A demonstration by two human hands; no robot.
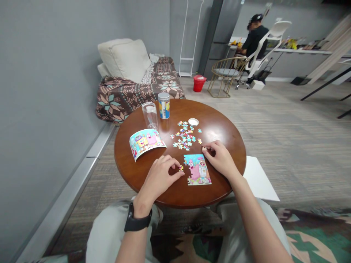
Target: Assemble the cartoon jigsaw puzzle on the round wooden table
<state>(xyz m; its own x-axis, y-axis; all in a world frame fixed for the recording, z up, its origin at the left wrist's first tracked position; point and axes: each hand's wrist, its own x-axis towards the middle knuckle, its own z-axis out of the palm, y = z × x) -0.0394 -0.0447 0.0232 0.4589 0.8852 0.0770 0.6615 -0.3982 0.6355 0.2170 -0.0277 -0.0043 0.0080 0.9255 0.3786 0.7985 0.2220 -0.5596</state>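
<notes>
A partly joined jigsaw puzzle (197,170) with pink and turquoise cartoon figures lies near the front of the round wooden table, its left edge jagged. Just left of that edge, my left hand (161,173) has a small yellow puzzle piece (181,168) between thumb and forefinger. My right hand (219,157) pinches a pale puzzle piece (204,148) by the puzzle's top right corner. Beyond both hands is a scattered pile of loose puzzle pieces (184,136). A curved picture sheet (147,141) with the cartoon figures stands to the left.
Toward the back of the table (126,160) stand a clear glass (150,116) and a printed can (163,106). A round lid (193,122) lies by the pile. Farther off are a patterned couch (139,87), a red bin (199,83) and a seated person (256,40).
</notes>
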